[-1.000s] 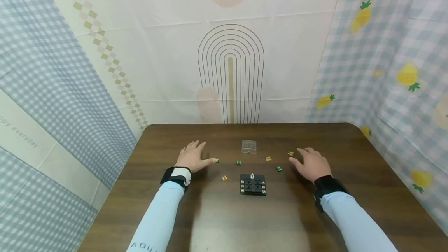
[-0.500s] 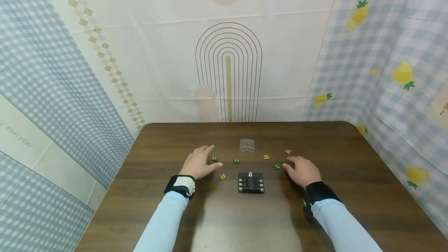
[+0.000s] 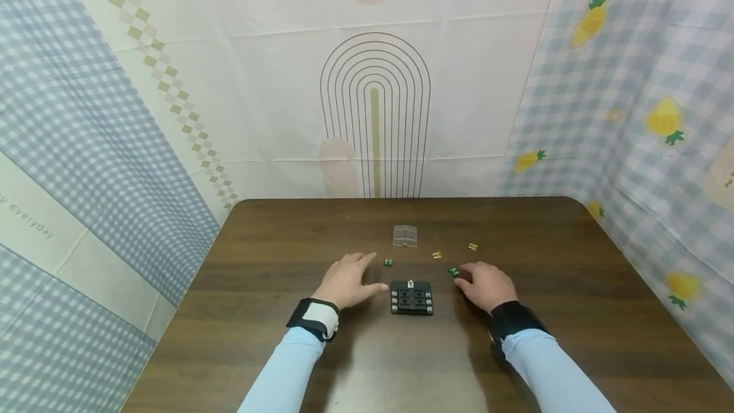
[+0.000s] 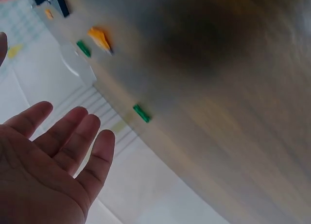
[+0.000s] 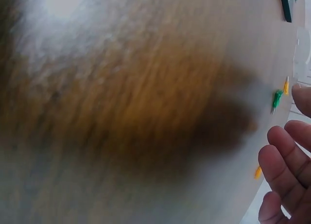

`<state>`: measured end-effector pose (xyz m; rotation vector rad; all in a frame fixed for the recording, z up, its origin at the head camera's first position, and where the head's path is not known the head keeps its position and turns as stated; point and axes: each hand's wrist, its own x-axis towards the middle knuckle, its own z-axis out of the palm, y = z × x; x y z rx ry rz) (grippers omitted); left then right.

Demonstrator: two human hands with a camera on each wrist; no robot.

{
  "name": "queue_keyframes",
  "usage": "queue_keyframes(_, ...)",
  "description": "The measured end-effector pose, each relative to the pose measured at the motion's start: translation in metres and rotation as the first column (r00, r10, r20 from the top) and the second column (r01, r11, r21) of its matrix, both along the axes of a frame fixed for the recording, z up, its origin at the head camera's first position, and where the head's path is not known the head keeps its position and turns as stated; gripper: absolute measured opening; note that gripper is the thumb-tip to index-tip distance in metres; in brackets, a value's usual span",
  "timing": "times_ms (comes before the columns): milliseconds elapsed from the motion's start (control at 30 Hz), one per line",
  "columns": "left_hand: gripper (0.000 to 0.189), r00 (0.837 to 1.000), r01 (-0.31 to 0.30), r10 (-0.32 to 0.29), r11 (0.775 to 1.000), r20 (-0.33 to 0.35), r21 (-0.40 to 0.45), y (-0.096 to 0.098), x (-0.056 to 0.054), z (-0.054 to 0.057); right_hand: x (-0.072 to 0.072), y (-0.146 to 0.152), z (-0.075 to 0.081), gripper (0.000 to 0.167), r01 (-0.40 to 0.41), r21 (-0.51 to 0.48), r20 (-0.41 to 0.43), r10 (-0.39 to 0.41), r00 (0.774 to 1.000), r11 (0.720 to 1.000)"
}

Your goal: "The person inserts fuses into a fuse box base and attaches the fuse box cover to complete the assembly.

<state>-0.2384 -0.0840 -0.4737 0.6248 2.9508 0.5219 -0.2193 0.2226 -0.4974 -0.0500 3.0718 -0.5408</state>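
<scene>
Left hand (image 3: 346, 282) shifted inward, just beside the black block (image 3: 411, 299); right hand (image 3: 487, 285) likewise, beside a green piece (image 3: 453, 271); both released, work seemingly within reach.

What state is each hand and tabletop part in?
Black block: uncovered, flat on the table
Clear cover: detached, lying separately
Green pieces: loose
Yellow pieces: loose
Left hand: thumb spread, holding nothing
Right hand: fingers relaxed, holding nothing

Three green blade fuses (image 3: 388, 262) (image 3: 453, 271) (image 4: 141, 113), three yellow blade fuses (image 3: 437, 255) (image 3: 473, 247) (image 4: 99, 38), one black fuse block (image 3: 411, 299), one clear cover (image 3: 404, 235).
</scene>
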Motion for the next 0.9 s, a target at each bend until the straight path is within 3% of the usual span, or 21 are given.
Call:
queue_keyframes(467,0.077,0.996,0.088,-0.089,0.993,-0.008,-0.078,0.02,0.014,-0.008,-0.009,-0.01,0.0,0.031,-0.066,0.043,-0.041,0.068,0.997,0.997)
queue_keyframes(900,0.075,0.994,0.097,-0.1,0.991,-0.031,-0.094,0.036,0.022,-0.016,-0.013,-0.013,-0.003,0.031,-0.099,0.105,-0.102,0.11,0.989,0.99)
